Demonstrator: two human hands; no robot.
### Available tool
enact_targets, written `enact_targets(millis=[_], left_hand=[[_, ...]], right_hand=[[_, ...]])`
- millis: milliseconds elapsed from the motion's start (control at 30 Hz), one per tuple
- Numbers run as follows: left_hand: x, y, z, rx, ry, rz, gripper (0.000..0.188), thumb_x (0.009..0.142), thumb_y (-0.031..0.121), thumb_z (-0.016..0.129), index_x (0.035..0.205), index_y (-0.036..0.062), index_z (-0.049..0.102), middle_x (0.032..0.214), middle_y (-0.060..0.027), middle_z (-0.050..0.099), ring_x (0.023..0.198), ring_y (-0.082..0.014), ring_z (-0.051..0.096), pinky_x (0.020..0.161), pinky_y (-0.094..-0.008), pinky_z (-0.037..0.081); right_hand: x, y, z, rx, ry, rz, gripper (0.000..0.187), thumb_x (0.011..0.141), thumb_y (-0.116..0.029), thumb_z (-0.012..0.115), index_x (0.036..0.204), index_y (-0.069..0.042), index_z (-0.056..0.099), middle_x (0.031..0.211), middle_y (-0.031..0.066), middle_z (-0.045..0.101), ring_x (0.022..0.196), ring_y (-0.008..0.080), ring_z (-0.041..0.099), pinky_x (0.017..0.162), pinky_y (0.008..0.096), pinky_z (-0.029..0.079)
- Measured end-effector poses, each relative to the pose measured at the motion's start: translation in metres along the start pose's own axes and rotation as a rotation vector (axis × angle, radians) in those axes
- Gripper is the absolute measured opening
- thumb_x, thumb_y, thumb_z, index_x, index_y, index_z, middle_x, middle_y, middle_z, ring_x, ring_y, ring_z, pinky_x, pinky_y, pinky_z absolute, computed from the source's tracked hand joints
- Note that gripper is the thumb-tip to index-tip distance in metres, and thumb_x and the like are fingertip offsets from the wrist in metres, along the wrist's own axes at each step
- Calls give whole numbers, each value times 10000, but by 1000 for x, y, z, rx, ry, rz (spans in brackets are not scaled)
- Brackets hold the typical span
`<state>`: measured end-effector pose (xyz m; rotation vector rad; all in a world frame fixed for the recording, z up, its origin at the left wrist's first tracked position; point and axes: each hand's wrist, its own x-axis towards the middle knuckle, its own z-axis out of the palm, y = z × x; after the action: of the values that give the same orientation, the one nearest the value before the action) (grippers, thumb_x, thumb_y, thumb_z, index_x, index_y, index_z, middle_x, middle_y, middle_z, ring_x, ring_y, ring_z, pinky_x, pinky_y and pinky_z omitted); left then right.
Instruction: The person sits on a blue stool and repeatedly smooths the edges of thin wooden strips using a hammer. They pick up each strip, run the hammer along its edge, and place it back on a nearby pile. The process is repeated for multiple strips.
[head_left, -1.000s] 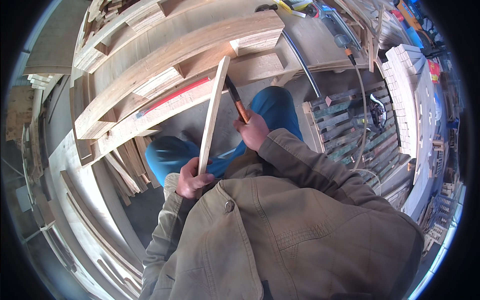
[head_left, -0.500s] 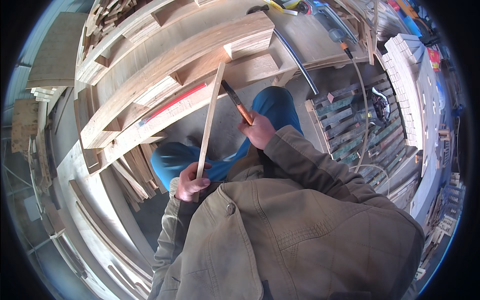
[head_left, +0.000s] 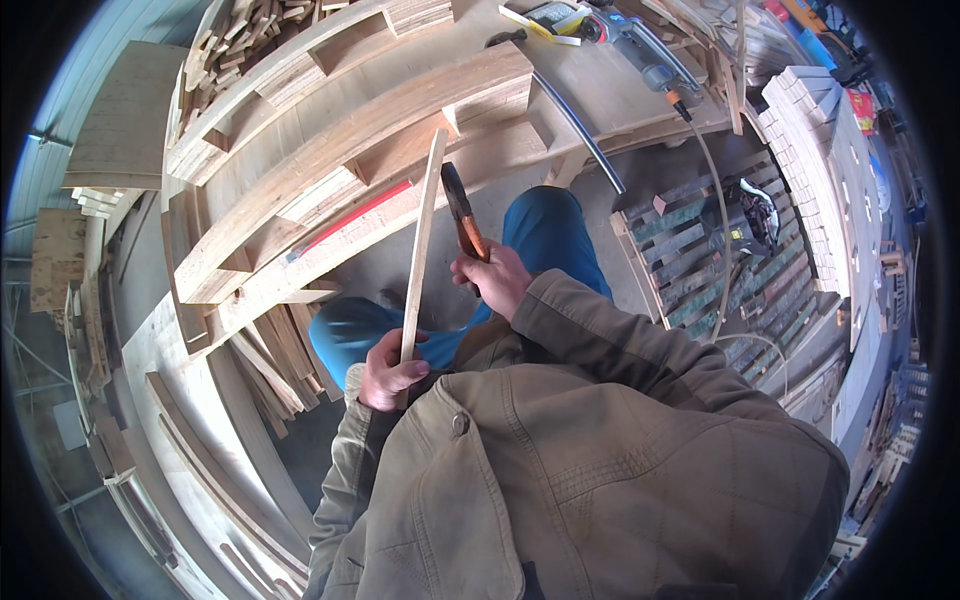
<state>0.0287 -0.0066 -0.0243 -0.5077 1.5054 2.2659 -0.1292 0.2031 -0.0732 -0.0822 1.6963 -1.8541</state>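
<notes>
I see the left hand (head_left: 393,374) gripping the strip (head_left: 425,230) low, the right hand (head_left: 497,280) holding pliers (head_left: 470,232) at the strip's 3 o'clock, where a careless swing could knock it loose.

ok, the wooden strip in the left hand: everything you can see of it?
The wooden strip is pale, long, straight and narrow, apparently bare wood with no visible break. The left hand grips it near its lower end, thumb laid over it. It slants up and slightly rightward in the view; its upper end overlaps the timber frame, contact unclear. A dark-headed tool sits just to its right.
</notes>
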Motion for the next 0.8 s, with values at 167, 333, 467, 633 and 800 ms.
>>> enact_targets(millis=[167, 333, 467, 633, 800], left_hand=[[-1, -2, 8, -5, 17, 13, 544, 756, 59, 810, 1232, -51, 569, 787, -1, 550, 655, -89, 513, 587, -259, 398], [-2, 0, 15, 70, 17, 16, 540, 784, 141, 782, 1239, -46, 560, 809, 7, 529, 706, -83, 493, 632, -249, 387], [-2, 0, 19, 70, 42, 35, 531, 783, 131, 797, 1229, -44, 568, 826, 1, 546, 713, -84, 506, 633, -250, 399], [-2, -1, 21, 117, 66, 6, 550, 777, 128, 836, 1226, -46, 572, 858, -11, 570, 725, -94, 526, 648, -252, 420], [-3, 0, 24, 89, 44, 18, 562, 785, 153, 839, 1233, -47, 564, 882, -13, 569, 758, -98, 530, 679, -261, 434]], right_hand=[[-2, -14, 13, 113, 34, 31, 190, 1035, -199, 586, 1089, -17, 597, 984, 61, 672, 868, 144, 656, 739, 299, 503], [-3, -25, 24, 155, 58, 52, 164, 1035, -190, 585, 1062, -30, 608, 977, 53, 678, 868, 137, 657, 745, 305, 500], [-3, -28, 30, 178, 72, 93, 153, 1037, -182, 579, 1044, -35, 618, 958, 40, 675, 864, 126, 651, 761, 297, 500], [7, -26, 32, 271, 79, 18, 141, 1037, -166, 565, 1025, -40, 629, 927, 19, 655, 863, 113, 626, 783, 280, 490], [7, -25, 29, 214, 92, 37, 138, 1040, -164, 556, 1010, -56, 637, 895, 8, 637, 836, 98, 594, 773, 275, 473]])
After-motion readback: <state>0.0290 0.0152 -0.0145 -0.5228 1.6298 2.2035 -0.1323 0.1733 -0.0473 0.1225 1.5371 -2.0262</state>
